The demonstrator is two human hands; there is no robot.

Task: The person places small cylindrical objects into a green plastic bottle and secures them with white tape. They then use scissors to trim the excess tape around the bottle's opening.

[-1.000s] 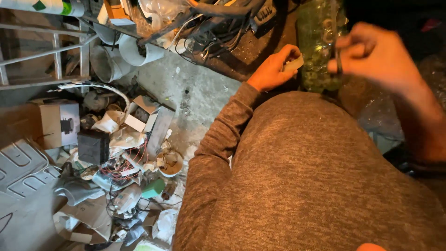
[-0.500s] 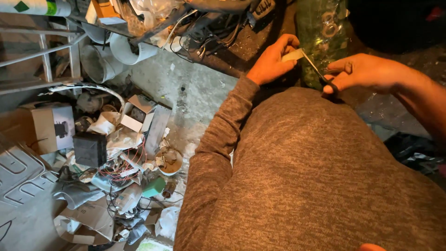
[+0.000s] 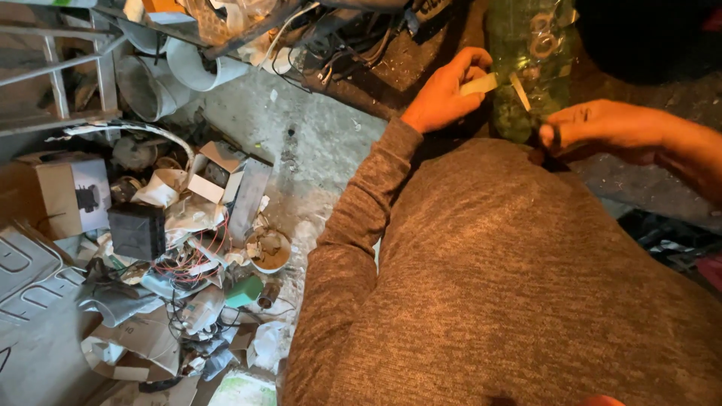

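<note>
Pinched in left hand (image 3: 444, 94): pale strip (image 3: 481, 84) | right hand (image 3: 598, 128) closed on thin blade (image 3: 520, 91), upper right | green bottle (image 3: 530, 68) just behind.

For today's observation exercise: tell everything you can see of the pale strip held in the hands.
The strip is small, flat and pale cream, like tape or paper. The left hand pinches one end; it juts rightward toward a thin pale blade rising from the right hand. A green bottle stands behind. Whether blade and strip touch is unclear.
</note>
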